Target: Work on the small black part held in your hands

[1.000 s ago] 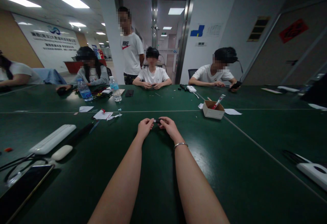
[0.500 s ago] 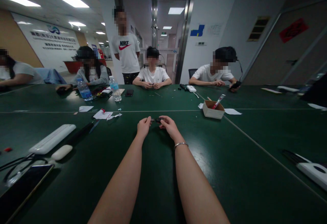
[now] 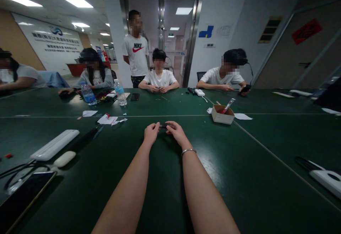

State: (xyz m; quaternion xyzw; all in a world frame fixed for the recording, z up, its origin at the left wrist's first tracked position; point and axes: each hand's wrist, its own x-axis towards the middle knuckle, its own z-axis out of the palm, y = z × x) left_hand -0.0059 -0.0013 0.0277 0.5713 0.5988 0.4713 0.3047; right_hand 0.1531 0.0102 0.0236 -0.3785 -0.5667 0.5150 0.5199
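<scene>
Between my hands is a small dark object [image 3: 163, 126], held just above the green table [image 3: 165, 177]. My left hand [image 3: 152, 132] pinches its left end, and my right hand [image 3: 175, 131], below a silver bracelet [image 3: 188, 151], pinches its right end. The fingertips of both hands are close together. The object is too small to tell what it is, and the fingers cover part of it.
A small open box [image 3: 223, 117] with a red-and-clear item stands ahead to the right. Paper scraps [image 3: 107, 119] lie ahead to the left. A white power bank [image 3: 55, 145], a mouse [image 3: 64, 159] and a phone [image 3: 28, 191] lie at left. Several people are across the table.
My left hand has moved slightly right, closer to my right hand, and less of the small object shows between them. The standing person has shifted right.
</scene>
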